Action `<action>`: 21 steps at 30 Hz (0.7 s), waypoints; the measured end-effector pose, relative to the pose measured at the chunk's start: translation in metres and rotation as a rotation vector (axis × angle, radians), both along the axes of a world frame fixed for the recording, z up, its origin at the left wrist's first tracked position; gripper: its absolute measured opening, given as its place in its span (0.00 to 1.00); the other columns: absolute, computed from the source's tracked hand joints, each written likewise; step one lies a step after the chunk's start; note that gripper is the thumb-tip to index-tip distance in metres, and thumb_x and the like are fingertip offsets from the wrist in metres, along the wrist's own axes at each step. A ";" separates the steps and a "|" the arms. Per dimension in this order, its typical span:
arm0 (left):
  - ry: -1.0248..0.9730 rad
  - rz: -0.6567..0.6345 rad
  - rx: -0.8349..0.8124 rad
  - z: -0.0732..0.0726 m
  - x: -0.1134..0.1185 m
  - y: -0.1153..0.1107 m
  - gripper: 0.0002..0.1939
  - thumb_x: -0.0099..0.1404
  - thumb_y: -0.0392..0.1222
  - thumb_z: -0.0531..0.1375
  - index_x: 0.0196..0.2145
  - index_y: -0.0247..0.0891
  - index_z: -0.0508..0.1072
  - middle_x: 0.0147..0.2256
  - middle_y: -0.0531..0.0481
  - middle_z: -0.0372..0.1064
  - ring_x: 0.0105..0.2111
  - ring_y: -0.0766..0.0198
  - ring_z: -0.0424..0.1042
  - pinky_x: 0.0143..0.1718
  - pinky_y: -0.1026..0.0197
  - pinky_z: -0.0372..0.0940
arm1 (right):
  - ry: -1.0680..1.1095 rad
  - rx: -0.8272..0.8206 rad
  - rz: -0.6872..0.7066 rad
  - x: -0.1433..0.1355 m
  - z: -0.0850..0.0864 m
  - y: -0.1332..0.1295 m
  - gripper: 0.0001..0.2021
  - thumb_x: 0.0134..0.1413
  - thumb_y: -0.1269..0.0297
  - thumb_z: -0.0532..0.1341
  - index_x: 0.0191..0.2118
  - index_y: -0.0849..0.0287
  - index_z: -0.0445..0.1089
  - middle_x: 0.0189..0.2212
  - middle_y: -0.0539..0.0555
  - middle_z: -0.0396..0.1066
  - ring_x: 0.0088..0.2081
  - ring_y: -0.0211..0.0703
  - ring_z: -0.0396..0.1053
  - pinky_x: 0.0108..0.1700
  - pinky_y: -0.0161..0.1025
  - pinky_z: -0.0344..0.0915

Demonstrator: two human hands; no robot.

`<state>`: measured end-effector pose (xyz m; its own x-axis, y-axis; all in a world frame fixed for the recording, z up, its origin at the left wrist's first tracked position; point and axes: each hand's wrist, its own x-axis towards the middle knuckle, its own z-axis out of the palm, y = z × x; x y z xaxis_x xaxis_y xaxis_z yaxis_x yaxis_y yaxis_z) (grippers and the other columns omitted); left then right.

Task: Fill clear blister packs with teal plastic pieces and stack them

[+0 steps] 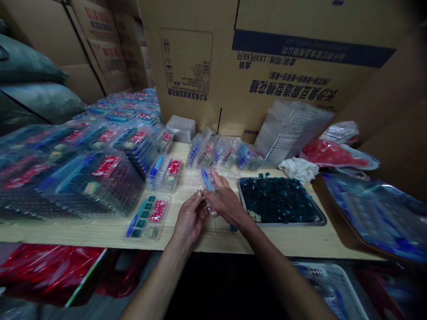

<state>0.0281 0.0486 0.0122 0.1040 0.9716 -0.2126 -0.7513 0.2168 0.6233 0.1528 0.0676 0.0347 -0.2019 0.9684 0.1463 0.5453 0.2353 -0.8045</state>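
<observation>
Over the middle of the wooden table, both hands hold a clear plastic pack [208, 181] with a blue pen-like tool inside, tilted between them. My left hand [191, 218] pinches its near left edge. My right hand [224, 198] wraps round the right side, and its fingers cover part of the contents. To the left of my hands lies a filled pack [147, 217] with a blue pen, dark green squares and a red patterned piece. Just right of my right hand is a tray [323, 218] heaped with dark green squares [280, 200].
Stacks of filled packs [96, 186] crowd the left side. Smaller pack groups [200, 151] and a tall stack of clear trays [287, 129] stand along the back, before a large cardboard box [283, 18]. At right are a white cloth [298, 169] and an open carton [336, 218].
</observation>
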 end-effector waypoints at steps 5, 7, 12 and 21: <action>-0.038 -0.044 -0.013 -0.001 -0.002 0.003 0.11 0.51 0.36 0.71 0.32 0.33 0.77 0.30 0.50 0.75 0.30 0.67 0.74 0.35 0.66 0.69 | 0.009 0.023 0.031 0.003 -0.002 0.001 0.36 0.62 0.52 0.54 0.71 0.49 0.41 0.67 0.57 0.51 0.66 0.56 0.51 0.64 0.54 0.52; -0.078 -0.027 -0.041 -0.001 0.001 0.002 0.10 0.52 0.35 0.71 0.32 0.33 0.77 0.32 0.50 0.76 0.33 0.66 0.74 0.39 0.66 0.69 | 0.005 0.016 0.037 0.001 -0.001 0.000 0.36 0.62 0.52 0.54 0.71 0.51 0.42 0.67 0.58 0.50 0.67 0.57 0.49 0.65 0.55 0.51; -0.161 0.033 -0.061 -0.003 0.006 0.000 0.08 0.54 0.33 0.70 0.32 0.36 0.76 0.34 0.53 0.76 0.36 0.66 0.75 0.44 0.66 0.70 | -0.008 -0.043 -0.015 -0.001 0.000 -0.002 0.38 0.61 0.48 0.55 0.71 0.53 0.43 0.69 0.61 0.45 0.69 0.60 0.42 0.66 0.60 0.46; -0.103 0.015 -0.076 -0.006 0.011 -0.001 0.09 0.52 0.34 0.70 0.31 0.38 0.75 0.33 0.53 0.76 0.34 0.66 0.76 0.38 0.67 0.71 | -0.030 -0.143 -0.006 -0.001 0.002 -0.002 0.38 0.61 0.50 0.54 0.72 0.54 0.41 0.70 0.63 0.41 0.70 0.63 0.41 0.65 0.62 0.47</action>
<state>0.0387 0.0479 0.0064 0.1147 0.9546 -0.2748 -0.8137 0.2490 0.5252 0.1516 0.0659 0.0369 -0.1981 0.9802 0.0004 0.5703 0.1156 -0.8133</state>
